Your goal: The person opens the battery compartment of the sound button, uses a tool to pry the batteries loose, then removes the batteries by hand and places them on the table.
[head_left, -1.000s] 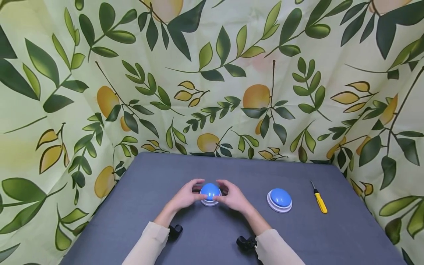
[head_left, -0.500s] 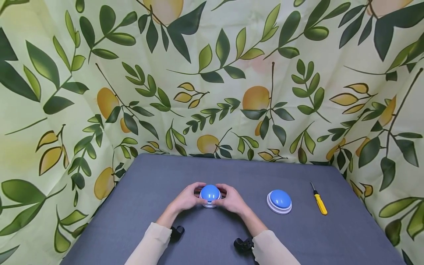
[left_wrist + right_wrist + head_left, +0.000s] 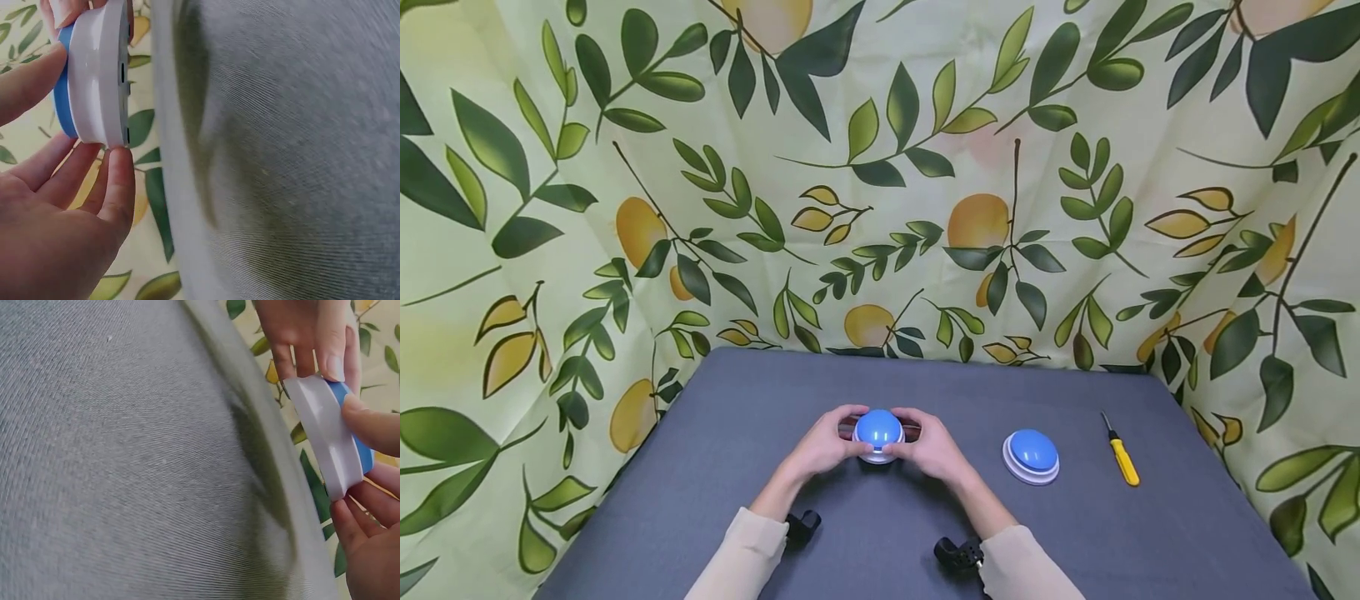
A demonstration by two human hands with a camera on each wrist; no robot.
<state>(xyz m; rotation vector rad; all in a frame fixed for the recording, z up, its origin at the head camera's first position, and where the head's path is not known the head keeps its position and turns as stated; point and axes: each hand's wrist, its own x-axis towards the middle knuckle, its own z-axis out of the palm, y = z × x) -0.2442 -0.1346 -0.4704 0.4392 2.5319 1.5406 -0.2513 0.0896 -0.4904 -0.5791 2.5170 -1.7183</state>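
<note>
A round push button point(image 3: 880, 428) with a blue dome and white base is held between both hands in the head view. My left hand point(image 3: 822, 440) grips its left side, thumb near the dome's lower edge. From the right, my right hand point(image 3: 931, 445) grips it the same way. In the left wrist view the button's white base point(image 3: 97, 75) is edge-on and apart from the cloth, its underside facing the table. The right wrist view shows the same white base point(image 3: 325, 434) with fingertips on its rim.
A second blue push button point(image 3: 1032, 456) sits on the grey table point(image 3: 790, 383) to the right. Beyond it lies a screwdriver point(image 3: 1123, 454) with a yellow handle. Fabric point(image 3: 917, 200) printed with leaves and fruit hangs behind and at both sides.
Both hands have closed in from a looser spread around the button to a grip on it. Over the last half second, button and hands have risen slightly off the table.
</note>
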